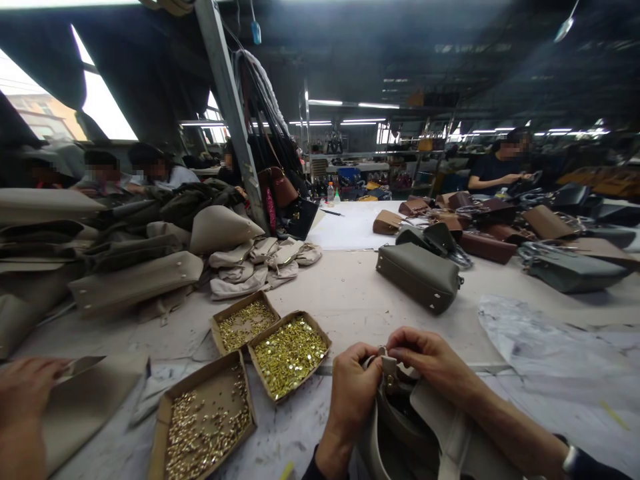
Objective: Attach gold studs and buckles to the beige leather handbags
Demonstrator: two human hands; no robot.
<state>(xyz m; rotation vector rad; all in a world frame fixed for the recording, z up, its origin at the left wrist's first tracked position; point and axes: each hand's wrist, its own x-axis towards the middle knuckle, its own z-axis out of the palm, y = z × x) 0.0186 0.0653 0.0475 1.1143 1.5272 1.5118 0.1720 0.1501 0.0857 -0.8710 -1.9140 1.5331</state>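
Observation:
A beige handbag (pixel 453 443) with its opening facing up lies at the table's near edge, below my hands. My left hand (pixel 353 383) pinches a small strap tab (pixel 389 365) at the bag's upper side edge. The fingertips of my right hand (pixel 430 360) close together at the same tab, against a small metal ring (pixel 383 350); whether they also hold a loose part is hidden. Gold-coloured fittings show on the bag just under the tab. Left of my hands stand a cardboard tray (pixel 325 343) of brass-coloured studs and two further trays of small metal parts.
A co-worker's hand (pixel 25 400) rests on a beige leather panel (pixel 95 400) at left. Grey-beige bag bodies (pixel 137 283) pile up behind it. A dark green handbag (pixel 417 273) lies beyond my hands, with brown bags farther back. Crumpled plastic sheeting (pixel 540 353) lies at right.

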